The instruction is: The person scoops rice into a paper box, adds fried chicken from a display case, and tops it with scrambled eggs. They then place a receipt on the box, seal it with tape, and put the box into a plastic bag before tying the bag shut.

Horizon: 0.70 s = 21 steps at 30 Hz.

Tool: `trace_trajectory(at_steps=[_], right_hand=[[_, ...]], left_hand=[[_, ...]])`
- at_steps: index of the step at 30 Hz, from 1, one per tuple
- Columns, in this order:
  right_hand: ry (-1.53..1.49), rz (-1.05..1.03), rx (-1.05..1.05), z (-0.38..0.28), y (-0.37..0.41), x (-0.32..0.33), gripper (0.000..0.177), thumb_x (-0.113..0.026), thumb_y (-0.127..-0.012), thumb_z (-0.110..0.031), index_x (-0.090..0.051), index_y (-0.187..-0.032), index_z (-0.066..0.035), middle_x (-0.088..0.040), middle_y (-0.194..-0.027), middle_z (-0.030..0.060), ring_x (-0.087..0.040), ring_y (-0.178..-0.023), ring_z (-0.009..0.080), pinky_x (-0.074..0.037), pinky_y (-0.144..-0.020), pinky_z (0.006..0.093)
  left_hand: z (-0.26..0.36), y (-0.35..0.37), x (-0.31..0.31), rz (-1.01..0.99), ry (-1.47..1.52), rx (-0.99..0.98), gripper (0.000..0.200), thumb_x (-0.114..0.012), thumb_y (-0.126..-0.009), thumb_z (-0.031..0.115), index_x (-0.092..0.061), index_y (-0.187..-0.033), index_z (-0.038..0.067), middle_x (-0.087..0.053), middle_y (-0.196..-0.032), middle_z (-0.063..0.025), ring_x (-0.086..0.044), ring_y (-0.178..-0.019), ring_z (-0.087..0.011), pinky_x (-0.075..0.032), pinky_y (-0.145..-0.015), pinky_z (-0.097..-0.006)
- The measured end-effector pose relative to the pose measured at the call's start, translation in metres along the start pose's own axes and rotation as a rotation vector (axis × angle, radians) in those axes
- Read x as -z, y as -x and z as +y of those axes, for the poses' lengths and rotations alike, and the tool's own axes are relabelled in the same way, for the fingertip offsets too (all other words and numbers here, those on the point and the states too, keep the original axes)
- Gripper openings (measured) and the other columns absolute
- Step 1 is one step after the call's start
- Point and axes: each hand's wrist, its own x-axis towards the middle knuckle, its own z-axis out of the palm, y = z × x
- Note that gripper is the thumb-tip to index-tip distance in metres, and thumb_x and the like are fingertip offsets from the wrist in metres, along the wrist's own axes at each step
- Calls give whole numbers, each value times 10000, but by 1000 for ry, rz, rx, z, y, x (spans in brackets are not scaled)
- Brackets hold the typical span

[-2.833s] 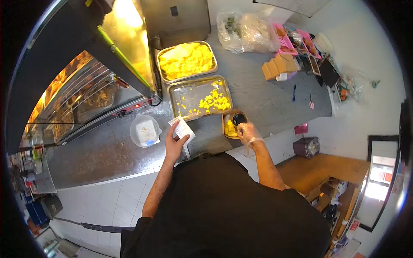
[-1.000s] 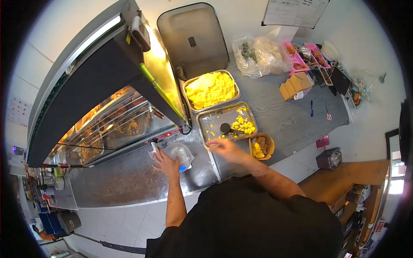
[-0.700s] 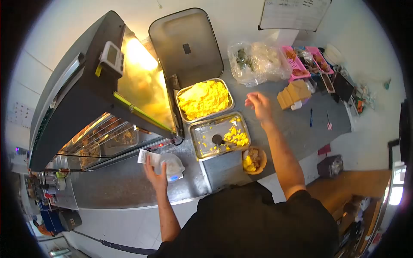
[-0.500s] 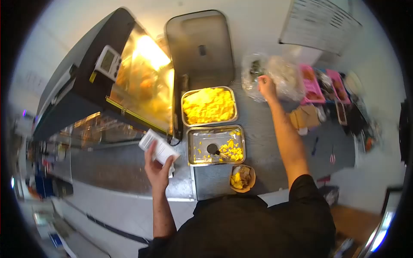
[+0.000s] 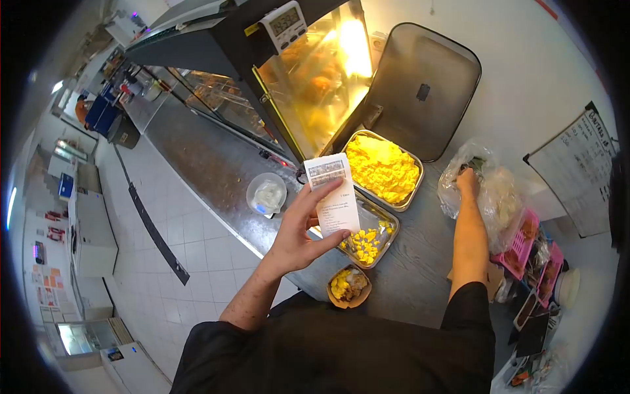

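Could drop slip [image 5: 340, 209] onto tray [image 5: 373, 215] by slackening left fingers [image 5: 320, 195], clamped on it, while minding right fingers [image 5: 466, 175] at bag [image 5: 451, 191], cannot tell whether closed.

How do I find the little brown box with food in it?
Find the grey counter, then its two metal trays of yellow food. Between the nearer tray and the person's black shirt sits a small box. Unlike the shiny trays, it has brown sides and holds brown food beside the yellow.

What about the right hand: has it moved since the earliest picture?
Yes: against the counter, the right hand has gone from the food box outward to the clear plastic bag by the wall.
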Motion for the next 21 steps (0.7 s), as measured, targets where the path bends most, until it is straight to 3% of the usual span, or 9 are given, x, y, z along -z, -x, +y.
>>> trace_trajectory(at_steps=[3,5,8,12,14,15,17,20,21], right_hand=[[24,81,-101,-6,14,3,299,-646,-840,-243,-667,-1103,-101,-666,-1115,194,-624,-1081,352,-489,-907,456],[-100,364,-23,2,20,-4,230,-599,-885,-240,-699,-1018,-81,-676,-1090,186,-635,-1029,369,-497,-879,461],[-107,435,132,29,12,-16,236,-562,-914,-225,-706,-947,-41,-684,-1053,187,-656,-934,390,-514,-832,461],[-189,509,146,33,37,24,257,-587,-909,-239,-691,-914,-4,-685,-1016,194,-672,-836,385,-531,-792,448],[-530,645,83,27,63,51,217,-617,-907,-213,-682,-921,-7,-691,-979,169,-690,-773,308,-551,-713,384],[-1127,436,-18,22,83,58,177,-633,-903,-166,-655,-1008,-24,-684,-927,96,-665,-737,194,-535,-657,290],[-1345,350,57,10,152,66,251,-638,-890,-112,-586,-1126,-45,-646,-911,42,-617,-708,132,-496,-605,222],[-1233,26,190,-26,306,72,386,-649,-856,-35,-491,-1206,-79,-617,-911,24,-580,-759,94,-466,-634,212],[-1291,-121,223,-33,345,60,379,-637,-842,10,-489,-1179,-80,-613,-955,43,-597,-863,128,-510,-758,264]], left_hand=[[-2,3,-2,22,-10,-26,704,-724,-788,-1,-417,-1419,51,-399,-1389,-135,-519,-1233,-235,-516,-966,-336],[-2,7,1,14,-12,-8,705,-723,-788,2,-417,-1421,56,-404,-1384,-135,-527,-1223,-233,-519,-959,-334],[-5,17,3,6,7,-27,707,-719,-790,8,-417,-1426,72,-417,-1368,-132,-539,-1206,-228,-530,-932,-330],[-2,28,16,-45,39,-17,755,-747,-756,-20,-418,-1427,89,-390,-1414,-105,-487,-1264,-221,-503,-976,-337],[-3,37,23,-67,70,-18,762,-748,-754,-20,-416,-1430,93,-386,-1418,-103,-487,-1264,-219,-499,-980,-334],[-4,41,27,-76,94,-28,768,-749,-753,-20,-412,-1434,93,-381,-1421,-101,-484,-1265,-216,-497,-980,-332],[-6,50,36,-97,135,-42,787,-752,-747,-22,-402,-1442,96,-375,-1425,-94,-473,-1272,-209,-495,-981,-332],[-11,63,51,-113,161,-28,796,-753,-742,-26,-399,-1445,98,-375,-1424,-91,-473,-1270,-203,-496,-979,-331],[-13,67,55,-122,174,-33,796,-753,-742,-26,-399,-1445,98,-375,-1424,-91,-473,-1270,-203,-496,-979,-331]])
